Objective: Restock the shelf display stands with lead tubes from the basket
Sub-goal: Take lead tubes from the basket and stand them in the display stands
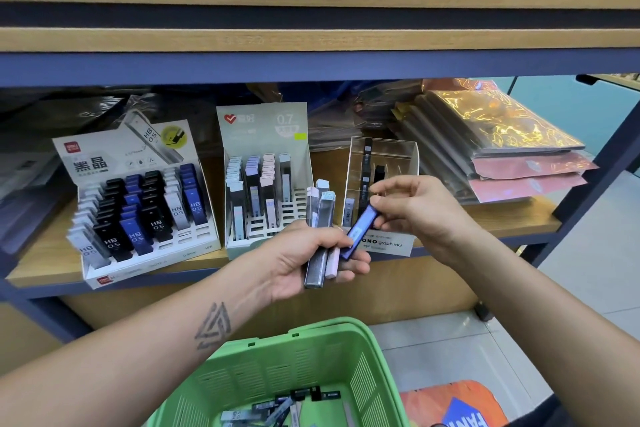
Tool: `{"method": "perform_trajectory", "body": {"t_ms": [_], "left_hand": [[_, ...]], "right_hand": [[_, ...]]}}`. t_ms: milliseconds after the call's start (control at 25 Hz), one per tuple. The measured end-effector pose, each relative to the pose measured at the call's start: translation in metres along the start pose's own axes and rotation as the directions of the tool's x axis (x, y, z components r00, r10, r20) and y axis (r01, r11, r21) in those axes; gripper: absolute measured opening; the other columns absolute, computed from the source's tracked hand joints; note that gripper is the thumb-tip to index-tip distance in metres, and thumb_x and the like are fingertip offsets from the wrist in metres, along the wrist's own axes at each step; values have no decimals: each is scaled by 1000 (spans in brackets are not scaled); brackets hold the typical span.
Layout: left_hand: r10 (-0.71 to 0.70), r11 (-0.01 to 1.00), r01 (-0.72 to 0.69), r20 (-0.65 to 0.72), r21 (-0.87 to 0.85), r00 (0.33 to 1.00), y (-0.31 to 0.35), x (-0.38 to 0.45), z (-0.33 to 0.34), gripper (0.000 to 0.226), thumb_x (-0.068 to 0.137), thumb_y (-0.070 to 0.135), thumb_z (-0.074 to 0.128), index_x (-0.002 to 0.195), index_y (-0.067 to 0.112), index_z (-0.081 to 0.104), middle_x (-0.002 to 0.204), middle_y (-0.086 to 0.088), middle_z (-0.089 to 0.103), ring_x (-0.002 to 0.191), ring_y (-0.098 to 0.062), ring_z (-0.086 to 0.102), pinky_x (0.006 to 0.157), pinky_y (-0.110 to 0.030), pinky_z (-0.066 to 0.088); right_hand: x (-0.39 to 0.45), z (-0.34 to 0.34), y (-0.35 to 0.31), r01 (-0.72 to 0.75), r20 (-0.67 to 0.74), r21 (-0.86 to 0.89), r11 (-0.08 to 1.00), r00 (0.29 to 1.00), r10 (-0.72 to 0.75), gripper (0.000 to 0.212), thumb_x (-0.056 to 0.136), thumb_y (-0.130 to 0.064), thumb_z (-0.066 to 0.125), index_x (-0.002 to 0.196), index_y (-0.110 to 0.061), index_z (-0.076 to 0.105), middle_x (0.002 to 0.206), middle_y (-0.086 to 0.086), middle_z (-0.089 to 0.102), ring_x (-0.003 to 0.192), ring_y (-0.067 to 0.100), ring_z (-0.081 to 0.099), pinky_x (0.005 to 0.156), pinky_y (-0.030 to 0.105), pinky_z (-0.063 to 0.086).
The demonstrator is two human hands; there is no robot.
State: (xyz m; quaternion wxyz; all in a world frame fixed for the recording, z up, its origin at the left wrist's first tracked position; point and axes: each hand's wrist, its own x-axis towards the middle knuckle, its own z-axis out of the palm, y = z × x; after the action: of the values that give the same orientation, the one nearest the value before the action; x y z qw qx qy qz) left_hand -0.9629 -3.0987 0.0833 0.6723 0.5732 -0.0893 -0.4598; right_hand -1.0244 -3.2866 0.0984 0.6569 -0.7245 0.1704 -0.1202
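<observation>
Our left hand [313, 255] grips a bundle of lead tubes [320, 229] as stock. Our right hand [412, 208] pinches a blue tube [360, 230], probably to sort it into a stand.

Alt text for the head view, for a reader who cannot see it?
A person's left hand grips a bundle of lead tubes while the right hand pinches a blue lead tube from it, before three shelf display stands. A green basket below holds more tubes.

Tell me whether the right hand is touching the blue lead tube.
Touching. The head view shows the right hand pinching the upper end of the blue lead tube between thumb and fingertips, while its lower end sits among the tubes the left hand holds.
</observation>
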Motion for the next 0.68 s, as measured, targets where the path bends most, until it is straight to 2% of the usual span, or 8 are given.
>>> {"method": "perform_trajectory", "body": {"t_ms": [80,120,240,320,360,440,600,680], "left_hand": [[31,999,-29,-49,27,998,3,-1,-2,5,93,-4,58,90,-1,59,91,-33,71,59,-26,68,42,-23,50],[42,999,-41,-68,21,997,4,-3,-5,4,93,-5,58,91,-2,59,91,-34,70,57,-26,65,40,-23,47],[71,997,-70,-99,11,993,7,-9,-11,6,92,-6,58,88,-1,56,88,-35,68,53,-25,55,37,-21,41],[93,996,-92,-132,13,987,12,-16,-18,1,92,-5,57,92,-6,58,86,-34,68,49,-22,52,36,-20,38],[104,995,-103,-143,14,984,15,-21,-23,7,93,-4,57,97,-10,59,85,-33,69,47,-20,51,36,-19,38],[116,993,-113,-139,29,983,21,-31,-33,14,93,-4,57,103,-14,59,86,-32,69,46,-17,50,36,-18,38],[131,991,-128,-151,31,980,34,-53,-53,13,94,-2,55,104,-9,59,86,-30,69,45,-15,46,35,-17,36],[126,992,-129,-171,-4,977,42,-66,-71,18,95,3,56,107,-10,59,87,-31,69,47,-13,45,35,-16,37]], "right_hand": [[2,0,1,131,22,-188,973,991,-129,14,94,1,65,101,-8,73,89,10,75,67,15,70,67,27,58],[2,1,2,238,59,-341,909,971,-231,21,95,1,61,103,-12,75,96,4,75,73,11,70,72,24,56],[5,8,1,578,296,-631,517,796,-528,33,92,1,55,107,-18,78,119,-6,68,108,7,61,94,24,49],[5,14,2,708,497,-658,257,664,-559,32,86,-10,58,111,-21,76,123,-8,67,115,14,56,96,37,47],[4,20,1,737,567,-653,177,630,-531,32,85,-16,62,114,-22,75,121,-9,68,114,14,57,95,40,46],[2,33,0,767,614,-623,153,601,-512,33,85,-23,74,118,-20,72,115,-7,70,108,16,61,92,40,49],[6,57,-8,811,550,-533,240,548,-631,24,85,-10,78,109,-12,73,102,-1,72,95,16,66,85,34,55],[6,75,-13,773,496,-510,377,622,-606,17,89,-11,75,106,-13,76,93,-9,71,85,0,64,78,21,51]]}}
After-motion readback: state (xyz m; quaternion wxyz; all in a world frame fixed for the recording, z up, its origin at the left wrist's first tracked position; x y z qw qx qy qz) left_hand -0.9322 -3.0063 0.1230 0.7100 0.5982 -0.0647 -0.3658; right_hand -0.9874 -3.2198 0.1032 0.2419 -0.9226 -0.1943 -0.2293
